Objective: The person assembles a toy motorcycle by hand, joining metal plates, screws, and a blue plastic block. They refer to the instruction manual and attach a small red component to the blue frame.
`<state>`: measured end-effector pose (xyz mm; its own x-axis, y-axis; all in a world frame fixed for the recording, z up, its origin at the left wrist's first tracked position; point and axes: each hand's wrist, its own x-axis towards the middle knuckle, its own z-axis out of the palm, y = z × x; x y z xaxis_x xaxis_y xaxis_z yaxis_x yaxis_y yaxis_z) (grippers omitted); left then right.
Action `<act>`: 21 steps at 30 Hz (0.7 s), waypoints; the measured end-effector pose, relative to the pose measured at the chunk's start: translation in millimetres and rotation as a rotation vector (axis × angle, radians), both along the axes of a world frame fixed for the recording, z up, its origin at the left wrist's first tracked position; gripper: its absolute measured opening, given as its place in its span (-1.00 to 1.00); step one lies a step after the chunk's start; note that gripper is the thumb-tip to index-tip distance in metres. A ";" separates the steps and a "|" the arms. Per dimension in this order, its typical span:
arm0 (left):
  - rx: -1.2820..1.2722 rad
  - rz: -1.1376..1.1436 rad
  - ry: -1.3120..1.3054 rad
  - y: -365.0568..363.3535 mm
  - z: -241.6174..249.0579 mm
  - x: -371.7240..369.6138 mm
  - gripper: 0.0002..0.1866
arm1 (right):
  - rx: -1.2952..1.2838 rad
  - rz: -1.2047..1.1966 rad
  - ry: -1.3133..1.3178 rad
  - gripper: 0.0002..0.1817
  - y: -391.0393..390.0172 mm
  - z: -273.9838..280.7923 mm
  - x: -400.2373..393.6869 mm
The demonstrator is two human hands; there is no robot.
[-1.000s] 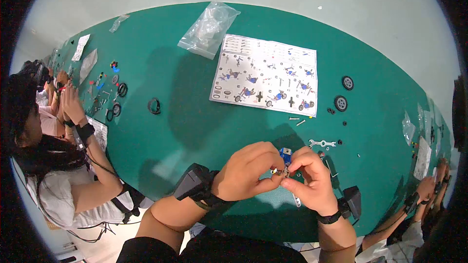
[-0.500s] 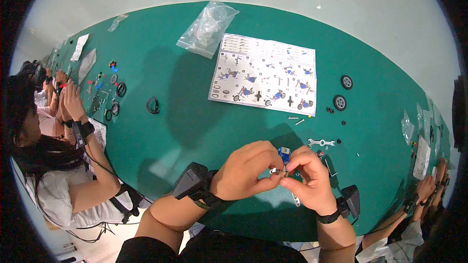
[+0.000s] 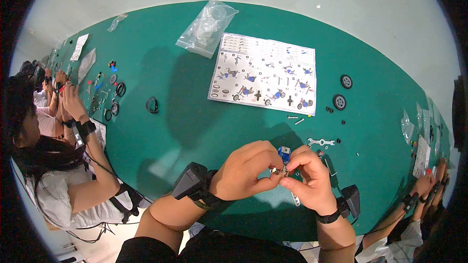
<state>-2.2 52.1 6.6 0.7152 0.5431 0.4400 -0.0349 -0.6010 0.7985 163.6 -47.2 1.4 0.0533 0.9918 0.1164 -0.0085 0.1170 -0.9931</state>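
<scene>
My left hand (image 3: 252, 169) and my right hand (image 3: 308, 178) meet over the near part of the table. Between their fingertips is a small toy model assembly with a blue block (image 3: 284, 154) on top and small metal parts below it. Both hands pinch it, and fingers hide much of it. Just beyond my right hand lies a metal spanner (image 3: 321, 142). An L-shaped metal rod (image 3: 331, 167) rests to the right of that hand. A perforated metal strip (image 3: 296, 199) shows under my hands.
An instruction sheet (image 3: 263, 74) lies ahead, with a clear plastic bag (image 3: 207, 28) behind it. Two wheels (image 3: 340, 102) and two screws (image 3: 299, 122) are on the right. A black ring (image 3: 152, 105) lies left. Other people sit at both sides, one person's arm (image 3: 95, 180) close on the left.
My hands and the small assembly stay almost in place. On the right, another person's hand has shifted slightly.
</scene>
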 end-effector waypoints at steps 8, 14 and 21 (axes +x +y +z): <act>-0.044 -0.002 0.015 -1.9 2.8 -0.1 -0.76 | -0.008 -0.002 0.023 -0.70 -0.7 -0.2 -0.2; -0.034 -0.003 0.007 -1.1 0.3 -0.1 -0.75 | -0.008 0.003 0.011 -0.70 -0.6 0.7 -0.1; -0.013 0.005 0.008 -0.4 -1.1 1.0 -0.73 | -0.028 -0.007 0.027 -0.72 -0.7 1.3 -0.2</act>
<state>-1.2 51.7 5.5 0.7157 0.5523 0.4275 -0.0256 -0.5909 0.8063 163.3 -47.9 2.6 0.0626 0.9942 0.0873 -0.0347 0.0896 -0.9954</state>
